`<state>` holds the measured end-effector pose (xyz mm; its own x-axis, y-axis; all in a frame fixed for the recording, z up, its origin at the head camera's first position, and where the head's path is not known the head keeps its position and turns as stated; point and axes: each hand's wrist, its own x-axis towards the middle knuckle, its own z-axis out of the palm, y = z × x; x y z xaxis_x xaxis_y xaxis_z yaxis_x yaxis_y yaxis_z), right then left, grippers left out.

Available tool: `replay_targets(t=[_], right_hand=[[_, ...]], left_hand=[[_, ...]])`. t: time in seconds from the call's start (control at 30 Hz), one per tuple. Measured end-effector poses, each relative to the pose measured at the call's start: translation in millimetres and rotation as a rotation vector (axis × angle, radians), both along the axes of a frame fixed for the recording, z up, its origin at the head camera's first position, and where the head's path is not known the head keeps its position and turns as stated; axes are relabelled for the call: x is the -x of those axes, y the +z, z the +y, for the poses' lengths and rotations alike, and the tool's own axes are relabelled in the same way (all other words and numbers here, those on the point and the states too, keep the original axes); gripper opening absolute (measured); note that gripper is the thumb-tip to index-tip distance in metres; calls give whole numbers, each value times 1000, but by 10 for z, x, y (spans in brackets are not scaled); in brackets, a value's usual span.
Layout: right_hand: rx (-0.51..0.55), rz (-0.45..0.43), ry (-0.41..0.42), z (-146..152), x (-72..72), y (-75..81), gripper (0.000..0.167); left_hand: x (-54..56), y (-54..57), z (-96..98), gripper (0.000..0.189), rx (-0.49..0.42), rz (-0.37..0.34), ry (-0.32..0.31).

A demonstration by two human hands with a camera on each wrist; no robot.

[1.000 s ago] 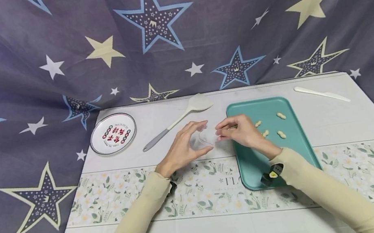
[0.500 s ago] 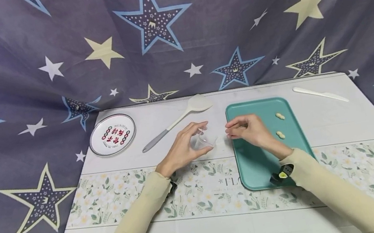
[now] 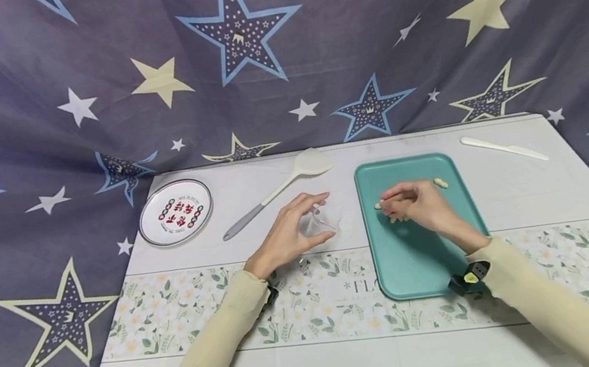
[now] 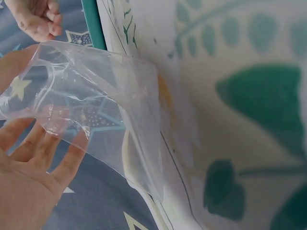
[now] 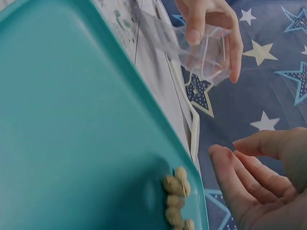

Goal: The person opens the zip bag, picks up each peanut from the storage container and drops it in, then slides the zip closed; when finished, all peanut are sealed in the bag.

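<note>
My left hand point(image 3: 285, 233) grips a small clear plastic bag point(image 4: 96, 91) between thumb and fingers, holding its mouth spread towards the right. The bag sits left of the teal tray point(image 3: 429, 271), and its clear film makes it faint in the head view. My right hand point(image 3: 421, 208) is over the upper part of the tray, its fingers relaxed and slightly bent. Nothing shows between its fingertips in the right wrist view. Under and beside it lie several peanuts in their shells point(image 5: 174, 194), one more peanut point(image 3: 441, 183) being farther right on the tray. The hand partly hides them in the head view.
Behind the left hand lies a spatula point(image 3: 294, 178) with a grey handle. A white plate point(image 3: 160, 222) with red print is at the far left, and a white knife point(image 3: 505, 148) right of the tray. A star-patterned cloth point(image 3: 258, 105) hangs behind the table.
My right hand has drawn back from the bag's mouth and moved right over the tray. The left hand keeps the bag in nearly the same place.
</note>
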<state>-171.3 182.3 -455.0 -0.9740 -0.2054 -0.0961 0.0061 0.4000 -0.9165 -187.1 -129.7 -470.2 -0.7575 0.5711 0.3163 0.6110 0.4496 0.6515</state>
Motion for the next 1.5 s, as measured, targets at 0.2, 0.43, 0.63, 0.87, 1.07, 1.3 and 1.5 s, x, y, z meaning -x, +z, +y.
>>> replay_targets(t=[0.2,0.43,0.63,0.87,1.07,1.3,1.5], right_hand=[[-5,2,-25,168,-63,21,30],[-62,-21,-64,400,-105,35,32],[-136,9,-99,598,-143,41,33],[-256,93,-128,779,-178,-7,30],[-366,173,-139,867,-225,-55,27],[-447,261,-116,886,-253,-117,24],[-483,243,-112,858,-247,-132,26]], left_hand=[[-10,23,6,73,24,-2,1],[-13,33,4,72,70,10,11],[-3,23,-3,72,70,17,10],[-4,24,-10,71,93,26,18],[1,34,-9,71,110,32,25],[5,44,-10,69,112,33,27],[11,46,-3,69,108,35,25]])
